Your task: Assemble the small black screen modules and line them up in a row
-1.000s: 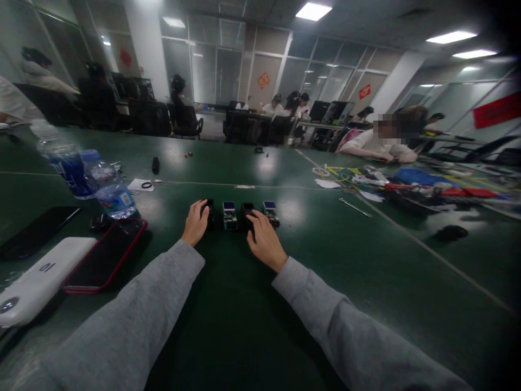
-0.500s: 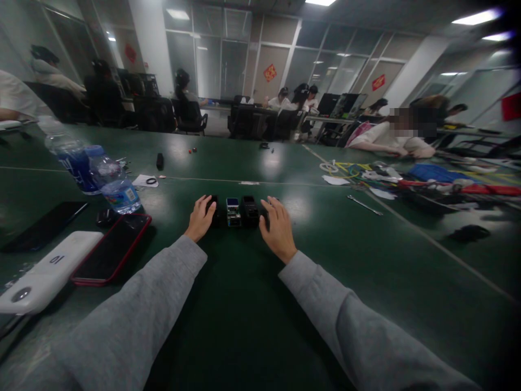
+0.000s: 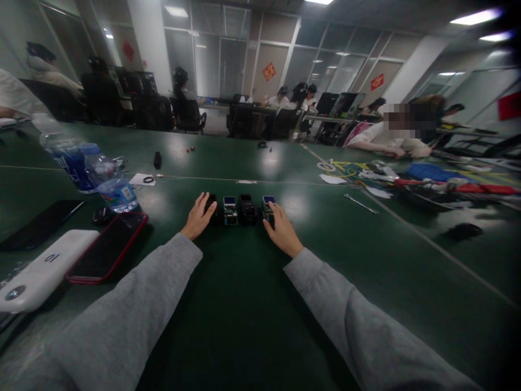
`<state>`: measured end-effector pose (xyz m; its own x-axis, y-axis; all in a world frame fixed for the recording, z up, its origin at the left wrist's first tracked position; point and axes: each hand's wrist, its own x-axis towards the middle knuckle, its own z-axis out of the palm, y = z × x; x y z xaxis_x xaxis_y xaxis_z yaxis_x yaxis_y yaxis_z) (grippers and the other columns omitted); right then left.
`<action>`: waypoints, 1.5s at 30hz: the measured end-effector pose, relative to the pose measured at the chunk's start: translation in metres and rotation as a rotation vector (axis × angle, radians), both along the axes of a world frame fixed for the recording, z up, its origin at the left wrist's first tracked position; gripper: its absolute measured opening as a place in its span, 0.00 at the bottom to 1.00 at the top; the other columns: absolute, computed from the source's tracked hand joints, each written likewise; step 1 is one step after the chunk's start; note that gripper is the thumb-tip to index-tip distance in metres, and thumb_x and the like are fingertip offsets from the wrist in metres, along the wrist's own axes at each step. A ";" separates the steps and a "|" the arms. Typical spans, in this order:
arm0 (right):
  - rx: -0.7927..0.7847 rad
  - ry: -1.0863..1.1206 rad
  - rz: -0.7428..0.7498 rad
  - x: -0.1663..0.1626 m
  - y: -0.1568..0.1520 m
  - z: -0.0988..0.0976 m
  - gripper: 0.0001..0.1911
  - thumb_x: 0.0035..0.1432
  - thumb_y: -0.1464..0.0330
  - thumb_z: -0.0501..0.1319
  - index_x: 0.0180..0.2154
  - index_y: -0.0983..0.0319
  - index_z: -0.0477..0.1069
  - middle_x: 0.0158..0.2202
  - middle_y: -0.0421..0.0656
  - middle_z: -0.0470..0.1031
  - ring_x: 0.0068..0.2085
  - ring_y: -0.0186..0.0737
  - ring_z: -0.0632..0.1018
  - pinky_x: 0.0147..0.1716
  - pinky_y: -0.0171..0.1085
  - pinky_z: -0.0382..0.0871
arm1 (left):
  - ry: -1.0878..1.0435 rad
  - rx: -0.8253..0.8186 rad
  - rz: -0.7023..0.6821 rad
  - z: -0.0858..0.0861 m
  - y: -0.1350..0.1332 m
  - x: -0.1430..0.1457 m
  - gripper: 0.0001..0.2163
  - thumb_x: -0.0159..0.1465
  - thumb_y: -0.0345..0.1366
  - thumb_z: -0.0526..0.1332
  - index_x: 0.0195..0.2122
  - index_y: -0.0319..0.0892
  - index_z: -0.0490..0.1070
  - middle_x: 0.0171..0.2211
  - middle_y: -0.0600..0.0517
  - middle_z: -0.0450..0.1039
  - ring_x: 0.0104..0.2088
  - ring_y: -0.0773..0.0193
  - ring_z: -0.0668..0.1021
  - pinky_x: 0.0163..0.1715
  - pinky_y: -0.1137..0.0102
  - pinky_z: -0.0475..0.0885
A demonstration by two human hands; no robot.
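Characters (image 3: 51, 258) on white device (image 3: 38, 275); right hand (image 3: 282, 227) touches circuit board (image 3: 268, 200).

Loose grey sleeves (image 3: 130, 296) (probably sweatshirt knit) end in plain cuffs (image 3: 189, 251).

Tabletop (image 3: 228, 304) smooth, glossy; black casing (image 3: 247, 209) plastic-looking; sleeves (image 3: 325, 296) matt cloth; bottles (image 3: 116, 191) clear plastic; wrench (image 3: 361, 203) shiny metal.

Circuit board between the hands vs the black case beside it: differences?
Look: the circuit board shows bare components below a bluish screen; the black case is dark nearly all over.
Size: the black case looks slightly wider than the circuit board.
Place: the circuit board sits left of the black case.
Shared: both are on the green tabletop, neither touched by a hand.
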<state>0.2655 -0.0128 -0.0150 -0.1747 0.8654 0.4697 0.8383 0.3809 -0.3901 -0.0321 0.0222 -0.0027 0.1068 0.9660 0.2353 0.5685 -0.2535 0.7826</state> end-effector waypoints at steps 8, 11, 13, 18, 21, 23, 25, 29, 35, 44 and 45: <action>-0.064 0.042 0.090 0.000 -0.002 0.002 0.35 0.64 0.61 0.55 0.66 0.61 0.42 0.65 0.54 0.48 0.63 0.54 0.59 0.58 0.55 0.61 | 0.077 0.174 -0.004 0.000 -0.005 0.001 0.36 0.59 0.60 0.55 0.64 0.49 0.50 0.68 0.44 0.41 0.67 0.47 0.49 0.63 0.46 0.50; -0.072 0.021 0.106 -0.001 -0.002 0.003 0.37 0.62 0.61 0.58 0.66 0.61 0.42 0.65 0.55 0.46 0.63 0.55 0.58 0.58 0.56 0.60 | 0.167 0.277 -0.007 0.005 -0.011 0.004 0.37 0.56 0.60 0.58 0.63 0.50 0.53 0.65 0.43 0.47 0.65 0.44 0.54 0.60 0.44 0.53; -0.067 0.017 0.105 -0.001 -0.002 0.002 0.36 0.63 0.63 0.57 0.66 0.62 0.43 0.65 0.55 0.47 0.63 0.55 0.58 0.58 0.55 0.60 | 0.244 0.355 -0.028 0.009 -0.016 0.007 0.38 0.54 0.60 0.60 0.62 0.50 0.55 0.64 0.43 0.50 0.63 0.43 0.56 0.59 0.45 0.55; -0.050 0.009 0.092 0.000 0.000 -0.001 0.33 0.64 0.66 0.54 0.66 0.61 0.42 0.65 0.55 0.48 0.62 0.56 0.60 0.57 0.56 0.62 | 0.421 0.519 -0.102 0.017 -0.027 0.013 0.36 0.51 0.58 0.64 0.59 0.51 0.60 0.63 0.44 0.54 0.62 0.44 0.57 0.58 0.46 0.55; -0.039 -0.016 0.082 0.000 0.001 -0.002 0.32 0.65 0.65 0.53 0.66 0.61 0.42 0.65 0.55 0.48 0.63 0.56 0.59 0.57 0.57 0.61 | 0.493 0.562 -0.144 0.018 -0.029 0.014 0.28 0.54 0.53 0.65 0.55 0.54 0.65 0.62 0.48 0.57 0.62 0.44 0.56 0.57 0.45 0.54; -0.033 -0.032 0.069 -0.001 0.001 -0.001 0.32 0.65 0.66 0.52 0.66 0.63 0.43 0.64 0.56 0.49 0.63 0.56 0.58 0.58 0.57 0.60 | 0.520 0.575 -0.163 0.017 -0.029 0.014 0.23 0.56 0.51 0.65 0.53 0.54 0.68 0.60 0.49 0.60 0.62 0.45 0.57 0.56 0.45 0.54; -0.030 -0.045 0.060 -0.002 0.001 -0.001 0.32 0.65 0.66 0.52 0.66 0.64 0.44 0.64 0.57 0.50 0.63 0.56 0.57 0.58 0.56 0.59 | 0.533 0.576 -0.171 0.017 -0.029 0.014 0.20 0.58 0.50 0.64 0.51 0.53 0.70 0.59 0.49 0.62 0.62 0.46 0.57 0.56 0.45 0.54; -0.035 -0.049 0.058 -0.001 0.001 -0.002 0.32 0.65 0.66 0.52 0.66 0.63 0.43 0.63 0.56 0.51 0.63 0.55 0.57 0.58 0.56 0.59 | 0.540 0.541 -0.194 0.016 -0.027 0.013 0.18 0.60 0.49 0.61 0.50 0.51 0.70 0.58 0.49 0.64 0.61 0.49 0.60 0.55 0.47 0.57; -0.050 -0.043 0.058 0.000 0.002 -0.003 0.32 0.65 0.64 0.51 0.66 0.63 0.42 0.63 0.56 0.51 0.62 0.55 0.59 0.57 0.57 0.60 | 0.508 0.520 -0.092 0.015 -0.026 0.013 0.28 0.57 0.51 0.63 0.58 0.49 0.62 0.60 0.46 0.60 0.62 0.46 0.58 0.57 0.47 0.57; -0.051 -0.022 0.067 -0.001 -0.001 -0.001 0.32 0.66 0.60 0.51 0.66 0.62 0.42 0.62 0.56 0.52 0.62 0.55 0.59 0.57 0.57 0.60 | 0.431 0.435 -0.149 0.012 -0.023 0.011 0.30 0.57 0.51 0.63 0.59 0.49 0.60 0.59 0.46 0.61 0.59 0.49 0.64 0.57 0.49 0.62; -0.050 -0.020 0.071 -0.001 -0.001 -0.001 0.32 0.66 0.60 0.51 0.66 0.61 0.42 0.62 0.56 0.52 0.62 0.55 0.59 0.57 0.57 0.60 | 0.429 0.440 -0.165 0.012 -0.023 0.011 0.29 0.58 0.50 0.63 0.59 0.49 0.60 0.59 0.47 0.61 0.60 0.50 0.63 0.57 0.48 0.62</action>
